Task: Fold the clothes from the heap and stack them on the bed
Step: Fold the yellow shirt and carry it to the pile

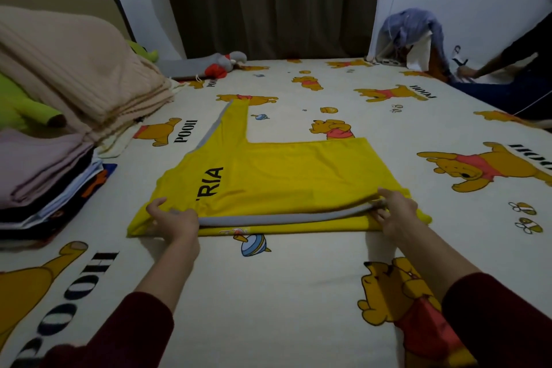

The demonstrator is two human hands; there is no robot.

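A yellow shirt (pixel 277 176) with grey trim and black letters lies flat in the middle of the bed (pixel 298 293), one long sleeve pointing away toward the far left. Its near edge is folded over. My left hand (pixel 173 218) pinches the near left corner of that fold. My right hand (pixel 394 212) grips the near right corner by the grey trim. A stack of folded clothes (pixel 44 188) stands on the bed's left side.
Folded beige blankets (pixel 77 75) and a green plush (pixel 24 107) lie at the far left. A grey and red soft toy (pixel 221 64) rests by the dark curtain. At the right, another person's arm (pixel 507 60) reaches beside a blue garment (pixel 415 27).
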